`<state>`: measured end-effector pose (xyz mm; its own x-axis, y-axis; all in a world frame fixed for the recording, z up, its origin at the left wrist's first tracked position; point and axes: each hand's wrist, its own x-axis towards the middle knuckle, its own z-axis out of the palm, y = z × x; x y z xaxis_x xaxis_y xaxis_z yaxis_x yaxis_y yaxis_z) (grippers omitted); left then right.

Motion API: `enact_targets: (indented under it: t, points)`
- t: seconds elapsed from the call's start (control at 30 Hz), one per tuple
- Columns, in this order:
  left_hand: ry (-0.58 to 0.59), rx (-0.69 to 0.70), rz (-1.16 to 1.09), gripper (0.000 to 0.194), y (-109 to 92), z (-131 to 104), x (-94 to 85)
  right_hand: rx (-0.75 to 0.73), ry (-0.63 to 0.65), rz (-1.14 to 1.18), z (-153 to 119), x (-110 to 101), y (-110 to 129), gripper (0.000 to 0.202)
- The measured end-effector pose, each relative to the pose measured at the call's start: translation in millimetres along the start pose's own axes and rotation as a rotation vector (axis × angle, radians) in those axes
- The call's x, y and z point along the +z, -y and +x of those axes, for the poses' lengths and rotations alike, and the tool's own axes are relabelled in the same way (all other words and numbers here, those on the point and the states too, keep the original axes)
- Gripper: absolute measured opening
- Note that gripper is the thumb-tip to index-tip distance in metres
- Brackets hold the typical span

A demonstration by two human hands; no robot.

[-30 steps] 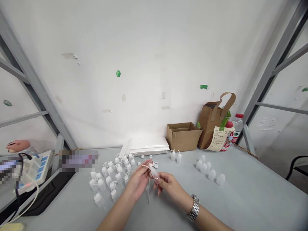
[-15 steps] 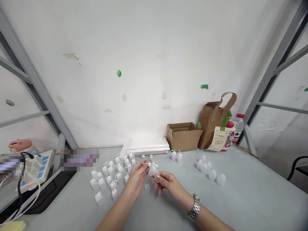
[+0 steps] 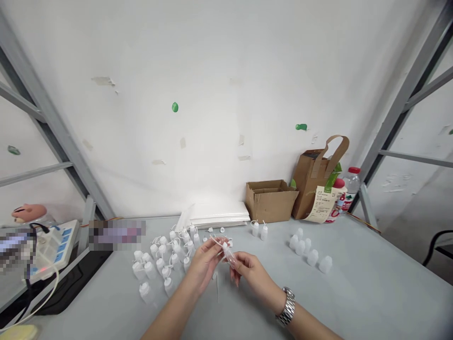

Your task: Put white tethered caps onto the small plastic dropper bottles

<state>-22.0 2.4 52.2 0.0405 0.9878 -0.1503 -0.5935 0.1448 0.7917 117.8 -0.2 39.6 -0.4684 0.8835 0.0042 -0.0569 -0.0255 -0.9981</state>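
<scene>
My right hand (image 3: 244, 267) is closed around the body of a small translucent squeeze bottle (image 3: 229, 256), tilted with its white top toward the upper left. At that top, the fingers of my left hand (image 3: 205, 262) pinch the bottle's white cap, which has a thin tube or strap; my fingers partly hide the details. Just left of my left hand stand several similar white-capped bottles (image 3: 161, 264) in a cluster. A thin white strip (image 3: 217, 285) lies on the table below my hands. Two loose white caps (image 3: 222, 230) lie behind them.
Two capped bottles (image 3: 264, 231) stand in front of a cardboard box (image 3: 272, 207). Several uncapped translucent bottles (image 3: 312, 258) are on the right. Farther back are a paper bag (image 3: 306, 184), drink bottles (image 3: 351, 184) and white flat packs (image 3: 219, 214). A power strip (image 3: 63, 245) lies at left.
The squeeze bottle has turned slightly in my hands, and the left fingers have shifted on its top. Both hands stay in nearly the same place.
</scene>
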Motion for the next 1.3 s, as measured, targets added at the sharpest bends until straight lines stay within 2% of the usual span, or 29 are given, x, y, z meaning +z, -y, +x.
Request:
enact_targets:
  t: [0.1, 0.3, 0.5, 0.63, 0.77, 0.83, 0.93, 1.0, 1.07, 1.2, 1.3]
  points:
    - [-0.019, 0.032, 0.065, 0.025, -1.5, -1.5, 0.9, -0.026, -0.055, -0.060, -1.7, 0.3, 0.2, 0.046]
    - [0.019, 0.058, 0.192, 0.024, -6.2, -2.9, -1.1, -0.097, -0.183, -0.287, -7.9, 0.0, 5.6, 0.026]
    - [0.025, 0.089, 0.294, 0.024, -11.0, -5.5, -0.5, -0.162, -0.223, -0.459, -13.5, 0.9, 10.0, 0.018]
    - [0.015, 0.124, 0.356, 0.023, -9.8, -5.5, -1.3, -0.162, -0.233, -0.468, -14.3, 1.4, 11.1, 0.019]
    - [0.015, 0.133, 0.334, 0.022, -8.8, -4.0, -2.8, -0.104, -0.198, -0.246, -10.3, -0.7, 12.1, 0.028]
    - [0.024, 0.122, 0.314, 0.023, -9.7, -4.3, -2.2, -0.018, -0.081, -0.029, -8.1, -3.1, 12.2, 0.033]
    - [0.068, 0.110, 0.270, 0.024, -11.4, -6.2, 0.5, 0.146, 0.164, 0.359, -6.8, -6.4, 11.9, 0.037]
    - [0.074, 0.099, 0.219, 0.024, -11.3, -7.0, 2.0, 0.222, 0.237, 0.524, -6.6, -7.0, 11.2, 0.039]
    - [0.040, 0.102, 0.175, 0.024, -10.1, -6.5, 2.6, 0.217, 0.187, 0.531, -5.9, -6.2, 10.3, 0.041]
    - [-0.051, 0.184, 0.184, 0.025, -7.2, -3.3, 1.4, 0.109, -0.090, 0.287, -2.0, -2.1, 9.8, 0.045]
    - [-0.078, 0.214, 0.217, 0.025, -5.7, -1.7, 0.6, 0.077, -0.198, 0.141, -0.3, 1.2, 10.8, 0.051]
